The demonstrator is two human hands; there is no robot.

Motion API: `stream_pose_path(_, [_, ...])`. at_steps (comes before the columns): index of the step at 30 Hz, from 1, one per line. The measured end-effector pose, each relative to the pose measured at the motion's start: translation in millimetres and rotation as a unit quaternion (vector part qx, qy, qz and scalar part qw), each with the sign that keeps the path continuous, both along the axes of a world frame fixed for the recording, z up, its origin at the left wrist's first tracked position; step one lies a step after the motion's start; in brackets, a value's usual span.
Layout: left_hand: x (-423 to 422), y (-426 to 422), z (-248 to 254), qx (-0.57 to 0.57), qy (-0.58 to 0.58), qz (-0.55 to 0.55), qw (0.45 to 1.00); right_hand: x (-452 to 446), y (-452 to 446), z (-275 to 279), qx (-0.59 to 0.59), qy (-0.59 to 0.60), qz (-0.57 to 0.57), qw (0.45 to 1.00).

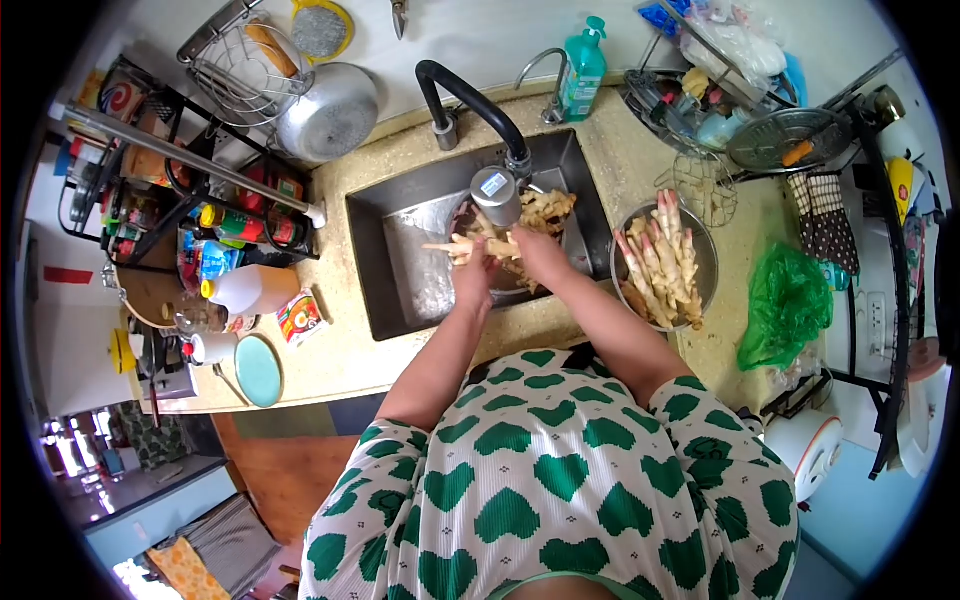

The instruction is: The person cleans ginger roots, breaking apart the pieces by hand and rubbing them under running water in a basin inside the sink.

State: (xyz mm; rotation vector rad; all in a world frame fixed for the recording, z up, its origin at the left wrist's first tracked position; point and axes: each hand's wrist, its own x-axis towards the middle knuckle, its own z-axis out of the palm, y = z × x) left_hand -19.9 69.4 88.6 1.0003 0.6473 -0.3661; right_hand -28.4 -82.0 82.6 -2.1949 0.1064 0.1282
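Over the sink (395, 325), both my hands grip one piece of young ginger (462, 246), its thin pale shoot pointing left. My left hand (473, 278) is closed around its middle from below. My right hand (541, 257) has its fingers closed at the right end of the piece. More ginger (548, 208) lies in a round vessel in the sink, partly hidden by my hands and the faucet head. To the right on the counter, a metal bowl (712, 262) holds several ginger pieces (662, 265) with pink-tipped shoots.
A black faucet (470, 95) with a grey cylindrical head (496, 196) hangs over the sink. Behind stands a teal soap bottle (583, 70). A green plastic bag (787, 305) lies at right. Bottles, a seasoning packet (301, 317) and a teal oval board (259, 370) are at left.
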Motion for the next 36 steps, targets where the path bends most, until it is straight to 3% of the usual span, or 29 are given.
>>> stream_pose_path(4, [0.0,6.3,0.4,0.024,-0.017,-0.01,1.0,-3.7,-1.4,-1.2,0.081,0.016,0.003,0.997])
stream_pose_path(7, [3.5,6.5,-1.0,0.055,-0.01,-0.026,0.998,-9.3,0.9,18.6,-0.013,-0.026,0.041,0.999])
stream_pose_path(10, [2.6,5.2,-1.2,0.075,-0.009,-0.049,0.996,-5.7,-5.9,37.3,-0.005,0.019,0.074,0.997])
stream_pose_path(13, [-0.6,-2.4,0.8,0.081,-0.046,-0.062,0.994,12.5,-7.7,20.4,0.107,0.189,-0.11,0.97])
stream_pose_path(16, [10.1,4.3,7.3,0.031,-0.021,-0.039,0.999,14.6,-20.6,-0.9,0.258,0.165,-0.159,0.939])
stream_pose_path(20, [15.8,12.2,4.1,0.034,-0.022,-0.038,0.998,9.3,-15.8,13.8,0.297,0.181,-0.171,0.922])
stream_pose_path(23, [13.6,12.9,-2.8,0.022,-0.007,-0.055,0.998,7.2,-9.1,-5.5,0.271,0.033,-0.027,0.962])
stream_pose_path(27, [11.8,14.0,-5.4,-0.031,-0.012,-0.084,0.996,19.0,-14.0,13.8,0.138,0.171,-0.084,0.972])
stream_pose_path(30, [16.7,13.9,-4.6,-0.041,-0.008,-0.066,0.997,16.4,-11.1,21.5,0.253,0.189,-0.131,0.94])
stream_pose_path(33, [26.6,21.3,-6.4,-0.04,0.022,-0.009,0.999,16.2,-1.3,16.7,0.535,0.21,-0.193,0.796])
stream_pose_path(36, [27.9,32.3,-15.5,-0.021,-0.002,0.011,1.0,11.6,-2.6,20.1,0.346,0.183,-0.068,0.918])
